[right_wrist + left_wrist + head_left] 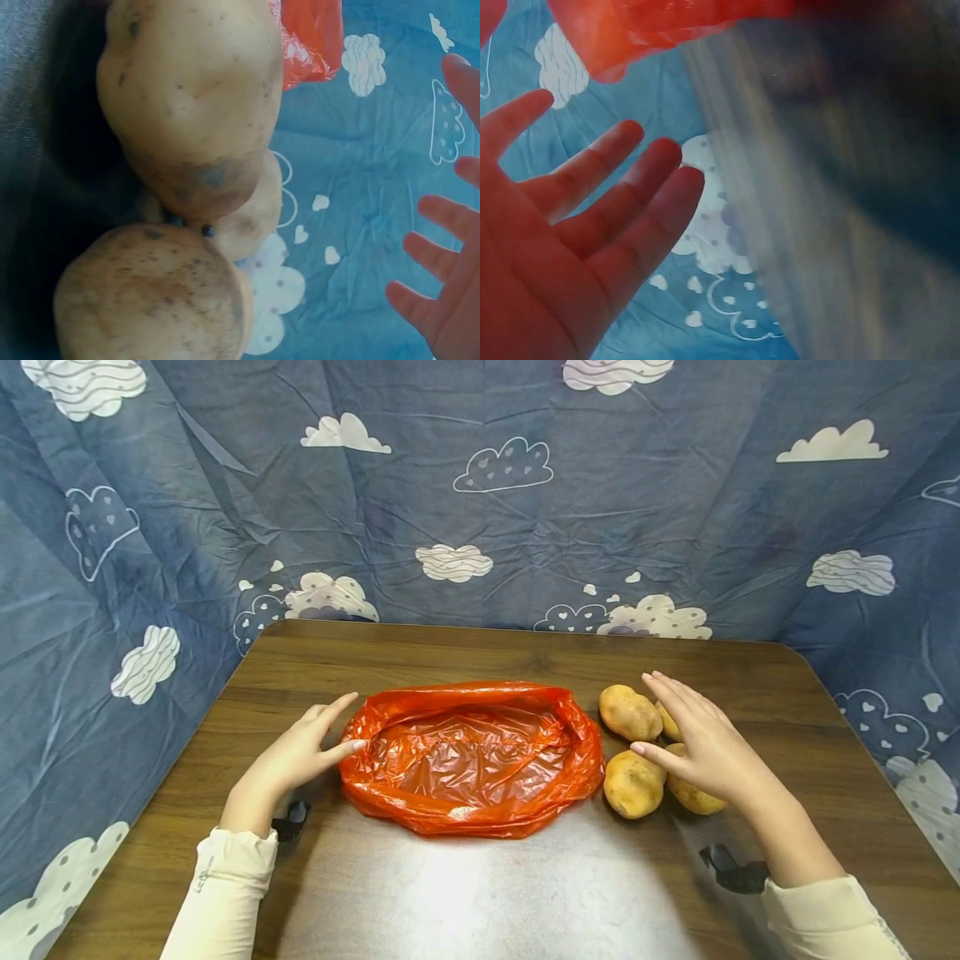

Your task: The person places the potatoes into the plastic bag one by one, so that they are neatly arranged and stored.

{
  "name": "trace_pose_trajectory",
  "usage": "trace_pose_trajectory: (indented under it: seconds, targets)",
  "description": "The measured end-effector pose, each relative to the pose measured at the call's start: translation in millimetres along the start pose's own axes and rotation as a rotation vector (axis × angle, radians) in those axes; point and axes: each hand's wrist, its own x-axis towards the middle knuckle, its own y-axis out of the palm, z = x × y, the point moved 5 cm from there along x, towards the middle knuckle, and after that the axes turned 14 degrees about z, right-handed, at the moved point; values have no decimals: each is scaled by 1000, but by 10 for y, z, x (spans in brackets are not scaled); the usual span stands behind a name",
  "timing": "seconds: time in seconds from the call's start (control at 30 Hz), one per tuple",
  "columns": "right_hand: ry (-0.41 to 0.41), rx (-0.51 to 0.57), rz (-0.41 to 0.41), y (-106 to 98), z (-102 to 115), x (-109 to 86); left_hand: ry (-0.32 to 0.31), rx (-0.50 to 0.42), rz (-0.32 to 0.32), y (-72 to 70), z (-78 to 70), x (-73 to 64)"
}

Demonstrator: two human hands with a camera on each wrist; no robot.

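Observation:
A red plastic bag [472, 760] lies on the table with its mouth spread wide and its rim folded outward. My left hand [292, 756] is at the bag's left side, thumb tip right at the rim, fingers extended and holding nothing. In the left wrist view the palm [540, 262] faces the camera with fingers apart. Several potatoes [633, 785] sit in a cluster to the right of the bag. Over them hovers my right hand [712, 752], fingers straight, its thumb overlapping the nearest potato. The right wrist view shows potatoes [191, 97] close up, with the spread fingers [442, 255] apart from them.
The wooden table [540, 652] has rounded far corners. Behind it hangs a blue cloth [420, 510] with white cloud prints. Black wrist straps [738, 872] show near both cream sleeves [225, 893]. Bright glare lies on the table's front middle.

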Motion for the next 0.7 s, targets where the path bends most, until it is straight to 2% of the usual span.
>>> trace_pose_trajectory:
  seconds: [0.3, 0.5, 0.63, 0.7]
  targets:
    - [-8, 90, -44, 81, -124, -143, 46, -252, 14, 146, 120, -28]
    - [98, 246, -27, 168, -277, -321, 66, -421, 71, 209, 151, -58]
    - [178, 317, -28, 230, -385, -456, 58, -460, 103, 235, 160, -71]
    - [193, 333, -29, 264, -425, -515, 54, -477, 108, 244, 162, -70]
